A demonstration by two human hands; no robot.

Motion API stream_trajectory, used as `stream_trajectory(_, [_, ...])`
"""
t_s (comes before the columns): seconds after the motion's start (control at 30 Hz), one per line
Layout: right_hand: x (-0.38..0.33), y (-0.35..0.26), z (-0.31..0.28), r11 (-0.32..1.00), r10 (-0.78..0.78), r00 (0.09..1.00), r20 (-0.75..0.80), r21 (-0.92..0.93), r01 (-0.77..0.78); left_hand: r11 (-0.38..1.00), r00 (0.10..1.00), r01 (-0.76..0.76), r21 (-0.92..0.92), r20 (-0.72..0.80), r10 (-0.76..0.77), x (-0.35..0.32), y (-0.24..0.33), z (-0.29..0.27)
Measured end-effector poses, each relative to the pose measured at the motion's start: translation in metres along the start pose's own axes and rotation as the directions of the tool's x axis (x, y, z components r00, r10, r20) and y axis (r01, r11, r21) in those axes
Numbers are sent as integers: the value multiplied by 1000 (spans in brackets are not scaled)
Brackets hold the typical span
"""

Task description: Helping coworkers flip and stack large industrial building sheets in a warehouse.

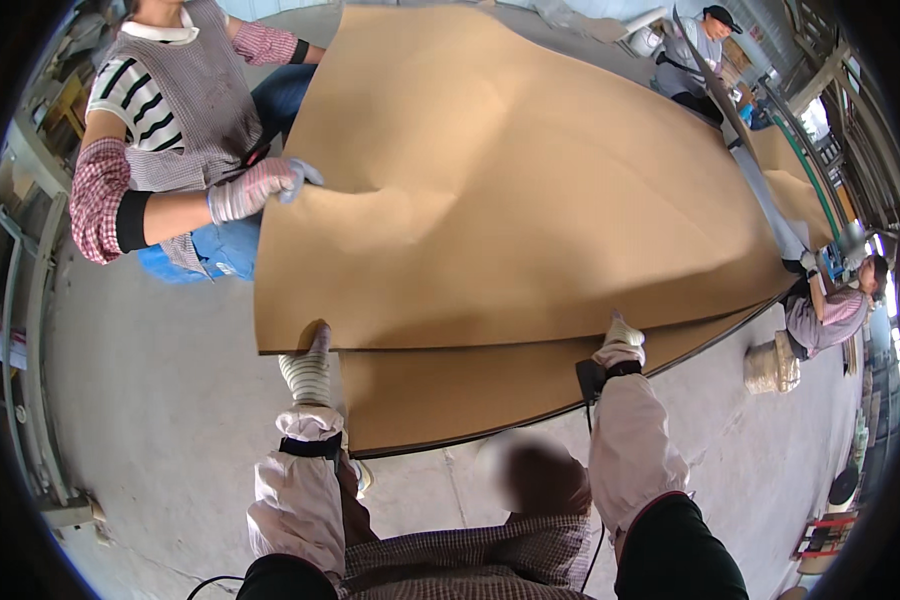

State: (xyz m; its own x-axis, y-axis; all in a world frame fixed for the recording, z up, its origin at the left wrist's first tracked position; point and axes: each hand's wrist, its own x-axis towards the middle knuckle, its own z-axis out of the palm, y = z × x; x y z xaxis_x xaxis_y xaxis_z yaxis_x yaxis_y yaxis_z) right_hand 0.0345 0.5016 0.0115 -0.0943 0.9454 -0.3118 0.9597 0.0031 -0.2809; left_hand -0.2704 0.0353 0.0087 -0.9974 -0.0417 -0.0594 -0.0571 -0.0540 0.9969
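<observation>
A large, flexible brown sheet point(530, 220) with a dark edge spreads out in front of me, buckled and creased toward its left side. My left hand point(307, 370), in a striped glove, is closed on its near edge close to the left corner, thumb on top. Further right along the same edge, my right hand point(621, 343) grips it too, its gloved thumb on the upper face. The fingers of both hands are hidden under the sheet. Below it shows a second brown sheet point(450, 398), which reaches closer to my body.
At the left, a co-worker's gloved hand point(260, 188) holds the sheet's left side. A long grey strip point(765, 205) crosses its right end, where another person point(832, 315) sits. A third person point(705, 55) is at the back right. Metal framing point(35, 330) lines the left.
</observation>
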Motion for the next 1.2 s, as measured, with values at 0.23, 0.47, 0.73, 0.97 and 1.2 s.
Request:
stream_trajectory(0.23, [-31,11,-50,502,-334,936,112,-819,277,880,689,420,221,553,-468,-45,75,-26])
stream_trajectory(0.47, [-12,47,-60,619,-347,934,-83,-768,162,647,239,761,51,905,-352,-45,100,-74])
stream_trajectory(0.73, [-43,50,-65,873,-146,874,-464,356,335,968,767,70,241,608,-207,-79,9,-89])
stream_trajectory(0.97, [-90,24,-116,435,381,898,-221,900,37,586,632,775,-236,275,-725,-82,82,-76])
stream_trajectory(1.2, [-23,64,-98,303,120,987,-111,950,70,752,603,640,158,503,-619,-82,31,-67])
